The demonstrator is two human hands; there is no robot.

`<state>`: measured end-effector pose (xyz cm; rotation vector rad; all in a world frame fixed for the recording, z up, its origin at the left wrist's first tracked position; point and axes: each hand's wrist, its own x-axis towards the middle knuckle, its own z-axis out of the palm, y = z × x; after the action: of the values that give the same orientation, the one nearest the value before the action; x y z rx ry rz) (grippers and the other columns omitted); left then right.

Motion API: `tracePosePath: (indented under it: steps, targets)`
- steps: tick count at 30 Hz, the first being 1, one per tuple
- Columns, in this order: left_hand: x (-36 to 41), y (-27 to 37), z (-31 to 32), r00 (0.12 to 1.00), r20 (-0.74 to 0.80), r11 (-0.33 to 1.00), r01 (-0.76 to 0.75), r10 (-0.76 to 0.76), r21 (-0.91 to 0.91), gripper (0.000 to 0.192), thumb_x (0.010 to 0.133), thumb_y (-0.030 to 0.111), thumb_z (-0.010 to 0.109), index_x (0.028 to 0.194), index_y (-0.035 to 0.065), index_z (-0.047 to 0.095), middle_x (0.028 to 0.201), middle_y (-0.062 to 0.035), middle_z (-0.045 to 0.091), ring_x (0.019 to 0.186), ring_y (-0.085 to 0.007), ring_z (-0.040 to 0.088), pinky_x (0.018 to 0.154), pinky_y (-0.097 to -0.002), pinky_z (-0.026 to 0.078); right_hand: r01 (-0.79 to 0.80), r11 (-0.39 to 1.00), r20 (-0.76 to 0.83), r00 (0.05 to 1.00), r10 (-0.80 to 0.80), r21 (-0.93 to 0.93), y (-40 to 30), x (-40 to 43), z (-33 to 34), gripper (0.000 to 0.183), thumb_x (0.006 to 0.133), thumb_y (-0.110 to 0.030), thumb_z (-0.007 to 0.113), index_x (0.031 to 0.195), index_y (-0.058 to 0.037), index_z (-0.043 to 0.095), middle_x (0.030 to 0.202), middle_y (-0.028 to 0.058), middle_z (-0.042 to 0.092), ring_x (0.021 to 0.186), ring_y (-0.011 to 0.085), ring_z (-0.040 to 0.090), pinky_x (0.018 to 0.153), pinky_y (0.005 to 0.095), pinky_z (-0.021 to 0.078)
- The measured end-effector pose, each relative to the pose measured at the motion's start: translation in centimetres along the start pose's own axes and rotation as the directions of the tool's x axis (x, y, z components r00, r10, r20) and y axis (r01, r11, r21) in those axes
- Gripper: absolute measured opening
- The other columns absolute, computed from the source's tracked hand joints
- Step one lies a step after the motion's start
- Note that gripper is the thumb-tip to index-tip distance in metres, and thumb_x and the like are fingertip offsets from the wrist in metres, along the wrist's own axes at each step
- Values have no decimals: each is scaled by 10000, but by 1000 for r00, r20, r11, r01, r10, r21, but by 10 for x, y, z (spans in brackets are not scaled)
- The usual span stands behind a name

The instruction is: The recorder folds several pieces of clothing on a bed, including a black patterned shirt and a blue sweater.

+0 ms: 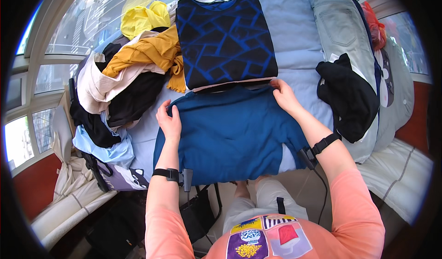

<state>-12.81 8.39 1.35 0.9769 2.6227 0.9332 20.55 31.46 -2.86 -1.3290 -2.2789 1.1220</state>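
A dark blue shirt (pixel 228 138) lies spread in front of me, its near edge hanging at the bed's front edge. At its upper left corner is my left hand (pixel 170 121), thumb and fingers apart against the fabric. My right hand (pixel 286 96) touches the upper right corner of the shirt; its fingertips are partly hidden, so its grip is unclear. Just beyond the shirt rests a stack of folded clothes, topped by a black top with blue geometric lines (pixel 226 41). A pale edge of another garment shows under that top.
Rumpled clothes, including a mustard garment (pixel 148 50) and a yellow one (pixel 146 19), are heaped at left. Light grey jeans (pixel 340 28) and a crumpled black garment (pixel 347 97) lie at right on the light blue bedding (pixel 293 31). Windows (pixel 55 76) border the left side.
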Motion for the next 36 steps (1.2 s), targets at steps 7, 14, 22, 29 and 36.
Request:
tracePosePath:
  steps: [7, 14, 22, 29, 36]
  targets:
    - [50, 62, 22, 847, 448, 640, 517, -287, -569, 735, 916, 651, 362, 1433, 129, 376, 1413, -49, 449, 1314, -192, 370, 1078, -437, 221, -384, 629, 115, 898, 424, 676, -36, 42, -40, 773, 892, -618, 484, 1389, -42, 350, 1327, 138, 465, 1158, 268, 494, 953, 423, 410]
    - [94, 92, 41, 646, 708, 461, 741, -285, -489, 820, 827, 619, 586, 1413, 78, 399, 1382, -47, 498, 1255, -167, 463, 1057, -305, 324, -499, 688, 355, 865, 355, 527, -51, 118, -50, 1274, 698, -766, 618, 1482, 41, 21, 1485, 268, 260, 1392, 338, 268, 1111, 425, 258]
    - [132, 70, 52, 476, 856, 270, 867, -203, -418, 809, 801, 603, 651, 1363, 54, 454, 1323, -97, 551, 1184, -218, 544, 1025, -362, 422, -584, 403, 607, 790, 84, 705, -51, 179, -42, 1083, 722, -657, 698, 1432, 38, 265, 1387, 168, 457, 1275, 233, 452, 1075, 357, 344]
    - [141, 99, 49, 414, 868, 212, 906, -274, -366, 737, 797, 559, 689, 1300, 47, 521, 1240, -104, 612, 1099, -235, 602, 957, -369, 485, -641, 375, 678, 734, 46, 669, -48, 188, -55, 970, 764, -670, 644, 1427, -24, 355, 1405, 97, 474, 1278, 214, 458, 1077, 352, 342]
    - [140, 125, 38, 374, 902, 118, 927, -214, -356, 696, 788, 514, 720, 1262, 32, 555, 1200, -116, 633, 1055, -250, 619, 938, -373, 496, -741, 265, 753, 654, 76, 617, -47, 184, -65, 897, 768, -661, 635, 1396, -53, 431, 1413, 98, 475, 1278, 208, 460, 1083, 351, 332]
